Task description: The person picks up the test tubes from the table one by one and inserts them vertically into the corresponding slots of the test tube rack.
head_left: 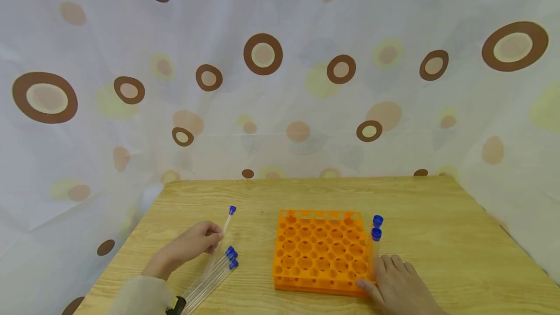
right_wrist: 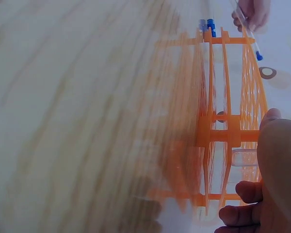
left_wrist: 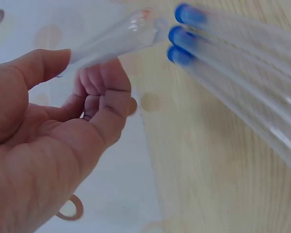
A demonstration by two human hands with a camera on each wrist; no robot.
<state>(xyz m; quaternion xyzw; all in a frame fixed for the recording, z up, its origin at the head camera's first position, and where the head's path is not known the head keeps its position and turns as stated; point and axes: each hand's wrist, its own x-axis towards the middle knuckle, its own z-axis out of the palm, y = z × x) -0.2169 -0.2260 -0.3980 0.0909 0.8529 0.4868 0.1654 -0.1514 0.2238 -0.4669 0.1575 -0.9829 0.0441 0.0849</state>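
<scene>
My left hand (head_left: 197, 244) pinches a clear test tube (head_left: 226, 225) between thumb and fingers, held tilted with its blue cap pointing up and away. In the left wrist view the rounded end of that tube (left_wrist: 119, 41) shows beyond the thumb. Several more blue-capped tubes (head_left: 213, 276) lie side by side on the table just below this hand. My right hand (head_left: 400, 283) grips the near right corner of an orange test tube rack (head_left: 321, 283), thumb at its front edge. Two blue-capped tubes (head_left: 376, 234) stand upright at the rack's right side.
The wooden table (head_left: 437, 222) extends beyond the rack to the right and back. A white curtain (head_left: 297, 96) with brown and yellow dots hangs behind it and along both sides.
</scene>
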